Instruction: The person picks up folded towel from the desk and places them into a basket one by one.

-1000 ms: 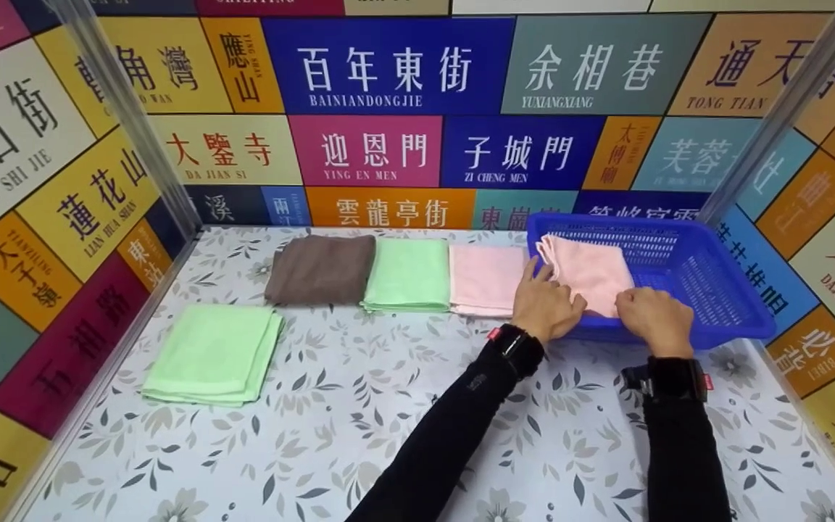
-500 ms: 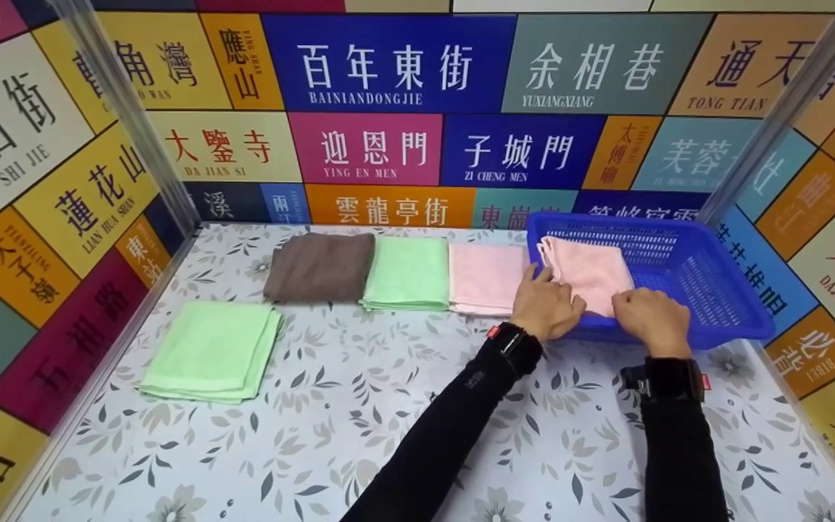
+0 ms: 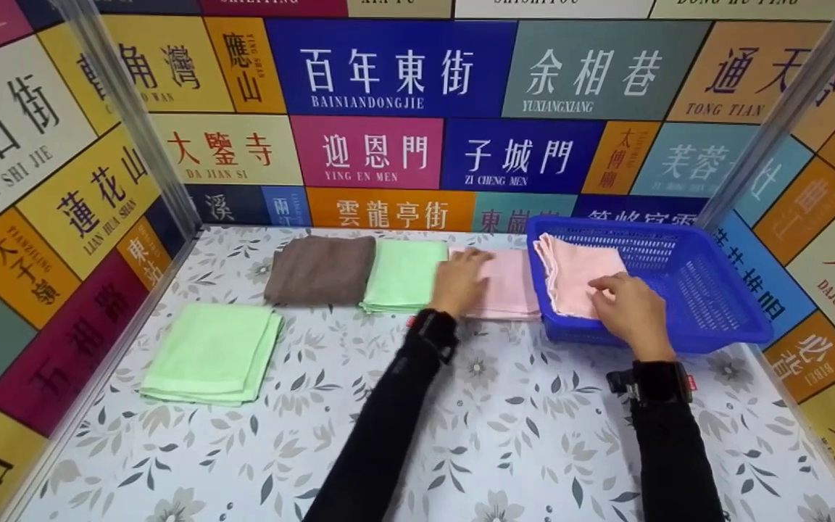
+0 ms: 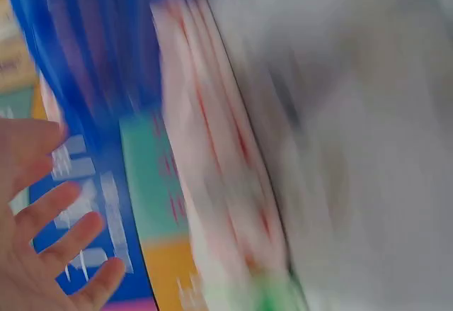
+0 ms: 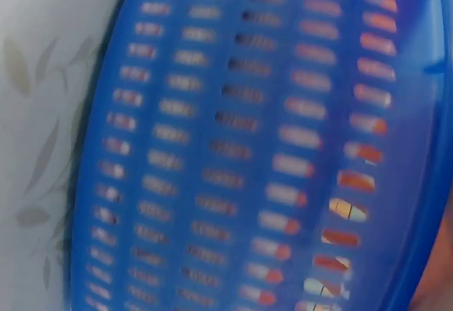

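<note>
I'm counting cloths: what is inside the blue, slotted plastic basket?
One folded pale pink cloth shows at the left end of the basket, partly covered by the right hand. Whatever lies under the cloth cannot be seen.

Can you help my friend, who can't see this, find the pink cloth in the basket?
Find the blue basket at the back right of the flowery table. In its left end lies a folded pink cloth, with the right hand at its right side. The other pink cloth lies outside on the table; this one is inside the basket.
</note>
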The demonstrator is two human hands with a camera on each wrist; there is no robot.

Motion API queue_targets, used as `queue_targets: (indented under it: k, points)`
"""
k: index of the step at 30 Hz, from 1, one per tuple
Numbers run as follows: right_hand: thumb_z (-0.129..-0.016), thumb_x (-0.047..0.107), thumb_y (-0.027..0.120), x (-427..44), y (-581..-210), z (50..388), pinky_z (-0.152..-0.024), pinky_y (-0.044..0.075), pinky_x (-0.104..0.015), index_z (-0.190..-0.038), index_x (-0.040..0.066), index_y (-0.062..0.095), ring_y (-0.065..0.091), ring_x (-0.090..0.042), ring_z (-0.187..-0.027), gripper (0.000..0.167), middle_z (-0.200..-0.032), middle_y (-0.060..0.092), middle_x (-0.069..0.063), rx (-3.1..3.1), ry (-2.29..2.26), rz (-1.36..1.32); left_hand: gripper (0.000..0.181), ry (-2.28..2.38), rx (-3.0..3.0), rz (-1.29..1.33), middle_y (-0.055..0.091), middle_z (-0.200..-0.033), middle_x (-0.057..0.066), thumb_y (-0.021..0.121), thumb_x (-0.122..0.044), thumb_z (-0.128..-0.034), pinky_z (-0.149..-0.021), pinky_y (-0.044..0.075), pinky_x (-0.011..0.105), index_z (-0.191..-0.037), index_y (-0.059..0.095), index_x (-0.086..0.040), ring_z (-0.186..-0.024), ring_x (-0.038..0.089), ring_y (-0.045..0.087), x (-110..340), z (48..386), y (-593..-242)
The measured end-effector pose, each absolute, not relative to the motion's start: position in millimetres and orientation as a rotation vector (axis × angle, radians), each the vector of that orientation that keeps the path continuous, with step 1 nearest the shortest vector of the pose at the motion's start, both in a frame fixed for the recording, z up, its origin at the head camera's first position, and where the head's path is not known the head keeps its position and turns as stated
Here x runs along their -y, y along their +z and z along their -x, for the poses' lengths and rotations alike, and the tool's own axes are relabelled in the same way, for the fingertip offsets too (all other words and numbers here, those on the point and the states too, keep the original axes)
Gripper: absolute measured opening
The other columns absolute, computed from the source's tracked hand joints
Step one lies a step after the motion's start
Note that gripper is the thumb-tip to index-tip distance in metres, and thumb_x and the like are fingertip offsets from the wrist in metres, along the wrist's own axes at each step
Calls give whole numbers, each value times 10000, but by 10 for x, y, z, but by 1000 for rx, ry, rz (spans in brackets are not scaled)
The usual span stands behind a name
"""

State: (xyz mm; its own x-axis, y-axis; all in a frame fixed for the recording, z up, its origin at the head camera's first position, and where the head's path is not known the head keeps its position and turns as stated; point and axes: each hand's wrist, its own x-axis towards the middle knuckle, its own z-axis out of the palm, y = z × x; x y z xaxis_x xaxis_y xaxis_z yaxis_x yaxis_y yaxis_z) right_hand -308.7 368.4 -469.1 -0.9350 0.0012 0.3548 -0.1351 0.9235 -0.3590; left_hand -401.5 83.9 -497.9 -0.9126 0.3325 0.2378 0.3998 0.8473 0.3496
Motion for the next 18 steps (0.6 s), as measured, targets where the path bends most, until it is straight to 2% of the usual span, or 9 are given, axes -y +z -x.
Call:
queue_targets:
  k: [3,9,15,18]
  points:
    - [-988,210,622,-3657,-4708,3102,-793,487,-645,-1179,85,766,683,-443,-995,270,-1095,724,-189,2758,560,-123,377,-501,2926,471,594,-1465,11,605,-287,-1043,-1096,470,501,-1416,624,-239,-1360,269,535,-353,4156,-5077]
    - [-1007,222,612,-3662,-4718,3112,-806,483,-648,-1189,72,758,687,-443,-985,278,-1076,725,-206,2783,565,-144,479,-539,3170,448,425,-1627,72,523,-329,-1089,-1251,281,541,-1559,478,-246,-1519,333,350,331,4158,-5198]
    - [-1009,212,592,-3673,-4712,3106,-859,478,-661,-1271,67,714,684,-435,-1042,323,-1155,718,-200,2813,593,-129,433,-446,3184,523,546,-1476,88,520,-267,-1084,-1139,425,534,-1516,543,-259,-1366,356,490,379,4009,-5092]
    - [-1007,207,585,-3685,-4705,3096,-867,477,-665,-1298,68,698,682,-437,-1056,341,-1174,720,-197,2823,597,-125,441,-355,3193,526,562,-1441,77,517,-255,-1069,-1099,460,538,-1508,552,-276,-1320,353,514,343,3928,-5064]
